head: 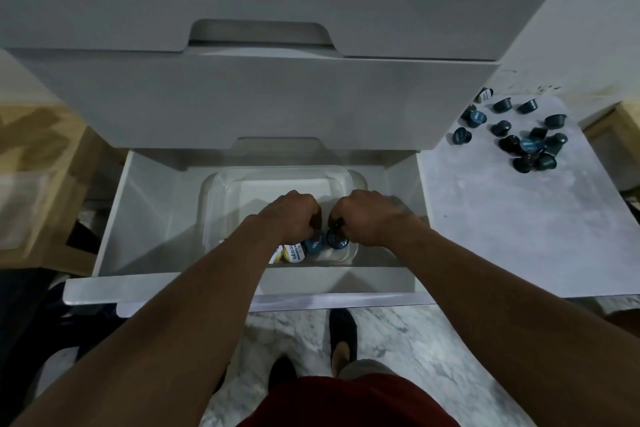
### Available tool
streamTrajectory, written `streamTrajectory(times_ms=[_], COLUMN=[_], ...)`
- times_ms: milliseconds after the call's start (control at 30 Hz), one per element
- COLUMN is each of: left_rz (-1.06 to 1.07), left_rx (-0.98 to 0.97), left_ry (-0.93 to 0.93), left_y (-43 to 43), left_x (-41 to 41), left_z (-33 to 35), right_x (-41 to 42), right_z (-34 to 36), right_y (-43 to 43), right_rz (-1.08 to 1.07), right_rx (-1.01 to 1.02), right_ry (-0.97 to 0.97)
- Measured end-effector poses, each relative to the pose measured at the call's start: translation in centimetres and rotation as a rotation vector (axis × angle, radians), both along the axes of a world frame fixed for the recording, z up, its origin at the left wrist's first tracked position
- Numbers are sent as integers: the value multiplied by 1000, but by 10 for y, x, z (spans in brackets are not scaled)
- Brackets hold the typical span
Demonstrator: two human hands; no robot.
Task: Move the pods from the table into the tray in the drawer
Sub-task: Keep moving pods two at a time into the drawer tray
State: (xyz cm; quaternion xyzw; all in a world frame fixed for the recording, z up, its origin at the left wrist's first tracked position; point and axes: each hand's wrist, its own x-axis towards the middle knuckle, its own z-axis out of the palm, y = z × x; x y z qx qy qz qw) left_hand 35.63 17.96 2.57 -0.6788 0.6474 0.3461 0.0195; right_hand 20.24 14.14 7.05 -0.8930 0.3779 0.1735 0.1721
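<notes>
A tray (277, 177) of clear, glossy plastic is shown at the centre of the frame, set in a drawer (152, 204) of smooth, matt white panels. At the right, dark, faintly shiny plastic pods (526, 146) are scattered on a table (502, 218) finished in pale, mottled, matt stone pattern. Light wood (52, 149) is seen at the left edge and red cloth (346, 402) at the bottom.
</notes>
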Motion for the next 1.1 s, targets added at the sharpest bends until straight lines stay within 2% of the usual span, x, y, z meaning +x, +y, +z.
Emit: streamTrajectory(times_ms=[433, 567, 667, 800, 900, 1100], left_rz=[-45, -21, 44, 154, 214, 161], left_rx=[46, 20, -61, -282, -434, -580], left_ry=[-3, -11, -42, -190, -268, -320], left_y=[6, 7, 8, 13, 19, 39], left_x=[-5, -4, -3, -10, -13, -19], left_z=[0, 2, 6, 13, 14, 42], right_x=[-2, -4, -5, -10, -12, -25], right_z=[-6, -6, -3, 3, -2, 4], right_y=[6, 4, -1, -2, 1, 23], right_rz=[71, 42, -43, -102, -132, -218], right_rx=[-24, 31, 72, -106, -157, -231], right_ry=[59, 53, -34, -163, -208, -238])
